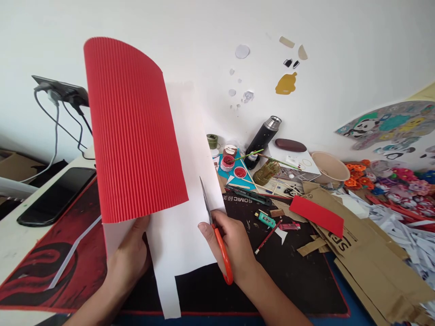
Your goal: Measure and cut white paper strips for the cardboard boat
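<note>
My left hand (131, 251) grips the lower edge of a large sheet of red corrugated paper (131, 131), whose white back (185, 199) shows where it bends toward me. The sheet stands upright above a black and red desk mat (278, 276). My right hand (231, 242) is wrapped around orange-handled scissors (217, 235). Their blades point up along the sheet's white right edge, at or just beside it. A narrow white tab of the sheet hangs down near the mat's front.
A black phone (56, 194) lies at the left. Behind the mat are paint pots (234, 165), a black flask (263, 140), brushes and a paper bowl (329, 167). To the right are a red paper piece (316, 215), brown cardboard (370, 258), white scraps and paper flowers. A pencil (268, 236) lies on the mat.
</note>
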